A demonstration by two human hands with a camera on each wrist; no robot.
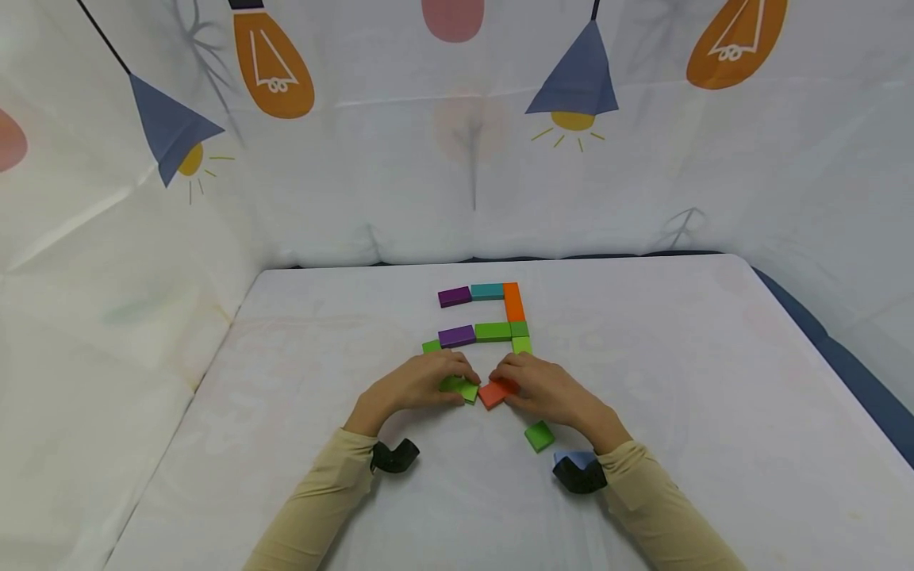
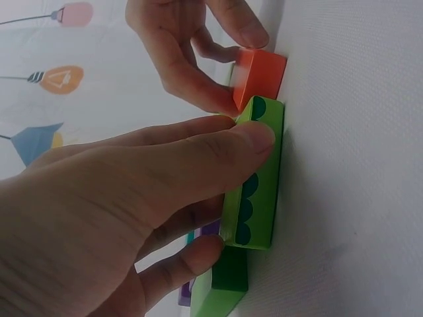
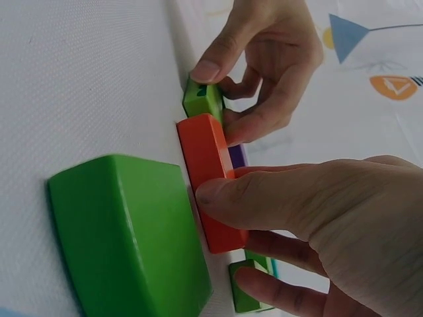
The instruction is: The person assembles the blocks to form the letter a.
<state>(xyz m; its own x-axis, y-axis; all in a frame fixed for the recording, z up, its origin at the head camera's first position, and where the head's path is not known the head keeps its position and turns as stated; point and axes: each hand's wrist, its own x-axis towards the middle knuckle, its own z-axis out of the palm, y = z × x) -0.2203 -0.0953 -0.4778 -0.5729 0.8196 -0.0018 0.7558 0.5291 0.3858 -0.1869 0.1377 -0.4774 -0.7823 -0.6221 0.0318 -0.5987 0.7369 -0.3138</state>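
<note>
My left hand (image 1: 427, 379) pinches a light green block (image 2: 262, 205) with dark green scallops along one face, thumb on the near side and fingers behind. My right hand (image 1: 550, 388) grips a red-orange block (image 3: 206, 175) the same way. Both blocks lie low at the tabletop, and their near ends meet at an angle between my hands. A darker green block (image 2: 228, 281) sits just beyond the left block's far end in the left wrist view. Nearer me, a loose green block (image 1: 539, 436) lies beside my right wrist.
Blocks run end to end behind my hands: dark purple (image 1: 455, 297), teal (image 1: 487, 292), orange (image 1: 513, 303), several green ones, and a purple block (image 1: 457, 336). A light blue block (image 1: 574, 457) is partly hidden by the right wrist camera. White cloth (image 1: 400, 182) hangs behind the table.
</note>
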